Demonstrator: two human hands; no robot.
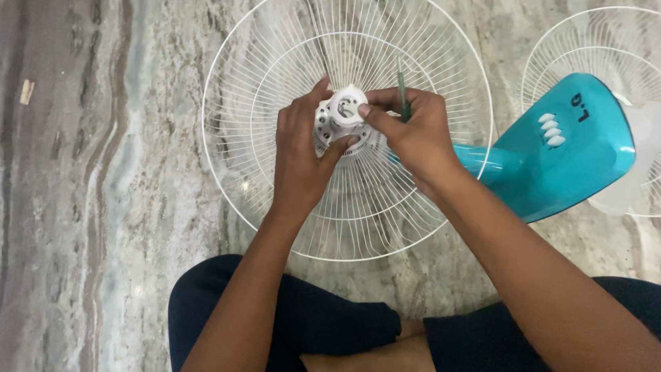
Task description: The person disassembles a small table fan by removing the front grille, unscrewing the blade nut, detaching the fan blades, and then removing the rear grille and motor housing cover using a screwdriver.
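A round white wire fan guard (275, 200) lies flat on the marble floor in front of me. At its centre sits a white plastic hub (342, 114). My left hand (303, 155) wraps the hub from the left, thumb under it. My right hand (413, 134) pinches the top of the hub with thumb and forefinger, and a thin green screwdriver (402, 93) is tucked upright in the same hand. A teal fan base (551, 148) with white buttons lies under the guard's right side.
A second white wire guard (599, 41) lies at the upper right, partly under the teal base. My crossed legs in dark trousers (310, 317) fill the lower frame. A small pale scrap (26, 91) rests on the floor at far left.
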